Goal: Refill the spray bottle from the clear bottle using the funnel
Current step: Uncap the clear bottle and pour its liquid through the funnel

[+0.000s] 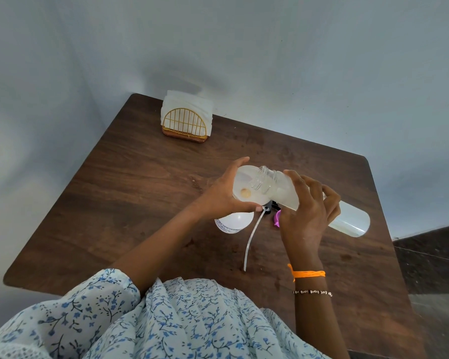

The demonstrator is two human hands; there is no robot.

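Observation:
A white funnel (245,183) sits on top of the white spray bottle (232,222), and my left hand (222,194) grips the funnel's rim. My right hand (309,211) holds the clear bottle (347,218) tipped almost flat, its open threaded mouth (263,181) resting over the funnel bowl. The bottle's base points to the right. The spray head (276,216), black with a pink trigger, lies on the table just behind my right hand, and its long white dip tube (252,239) trails toward me.
A gold wire napkin holder (186,123) full of white napkins stands at the far left corner of the dark wooden table (140,190). Pale walls close in behind and to the left. The table's right edge drops to a dark floor.

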